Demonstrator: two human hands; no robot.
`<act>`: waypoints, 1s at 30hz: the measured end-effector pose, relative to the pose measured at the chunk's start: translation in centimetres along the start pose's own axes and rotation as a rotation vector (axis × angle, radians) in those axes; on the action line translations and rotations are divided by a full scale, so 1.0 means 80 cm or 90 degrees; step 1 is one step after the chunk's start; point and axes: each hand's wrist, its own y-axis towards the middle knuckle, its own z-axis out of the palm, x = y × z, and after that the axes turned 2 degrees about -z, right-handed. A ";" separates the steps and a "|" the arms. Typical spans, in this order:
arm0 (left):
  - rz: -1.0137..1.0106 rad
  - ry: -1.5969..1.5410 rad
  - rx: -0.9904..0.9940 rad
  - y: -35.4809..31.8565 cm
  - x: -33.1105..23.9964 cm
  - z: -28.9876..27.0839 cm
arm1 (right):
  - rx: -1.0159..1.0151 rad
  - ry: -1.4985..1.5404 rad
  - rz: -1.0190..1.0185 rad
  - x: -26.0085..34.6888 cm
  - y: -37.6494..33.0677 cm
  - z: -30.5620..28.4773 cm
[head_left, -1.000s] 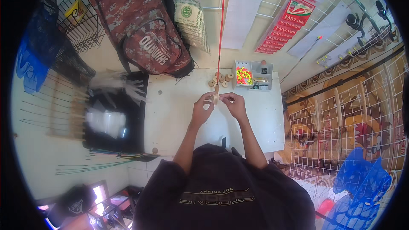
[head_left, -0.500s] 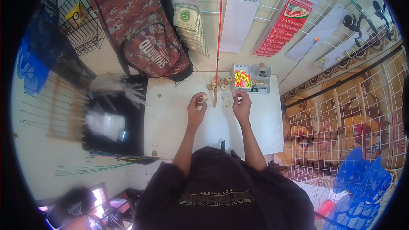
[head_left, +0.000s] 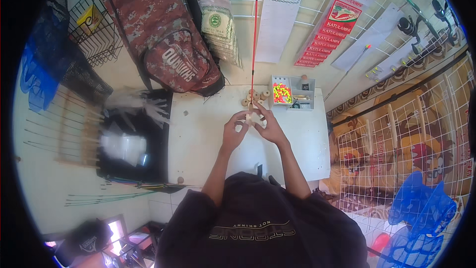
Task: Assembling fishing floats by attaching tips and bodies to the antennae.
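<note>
Pale and small, a spool-like piece [head_left: 249, 118] sits pinched in my left hand [head_left: 234, 131] over the white counter [head_left: 302, 144]; my right hand [head_left: 272, 130] is beside it, grip too blurred to tell.

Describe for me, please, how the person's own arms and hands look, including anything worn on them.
The left hand and right hand are bare, without gloves; I can make out no watch or bracelet. The forearms are uncovered below loose, dark fabric sleeves, which belong to a dark fabric shirt with pale outlined lettering.
</note>
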 end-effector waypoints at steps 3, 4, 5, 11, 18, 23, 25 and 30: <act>0.005 -0.011 -0.003 0.003 0.001 -0.002 | 0.016 0.054 0.116 -0.004 -0.002 0.010; 0.007 -0.023 0.000 0.003 0.000 -0.001 | 0.017 0.054 0.115 -0.011 -0.003 0.011; 0.007 -0.023 -0.001 0.003 0.000 -0.001 | 0.017 0.056 0.138 -0.018 -0.003 0.009; -0.018 -0.016 -0.041 0.005 -0.002 -0.005 | -0.052 0.060 0.143 -0.019 -0.003 0.005; -0.010 0.042 -0.010 0.005 0.006 -0.006 | -0.123 0.104 -0.012 -0.003 0.007 0.002; -0.020 0.102 -0.029 0.004 0.002 -0.009 | -0.039 0.029 0.136 0.025 0.014 0.002; 0.014 0.085 -0.032 0.006 0.001 -0.010 | 0.000 0.053 0.160 0.006 0.013 -0.002; -0.014 0.061 -0.024 0.006 -0.006 -0.013 | -0.042 0.118 0.172 -0.014 0.005 0.003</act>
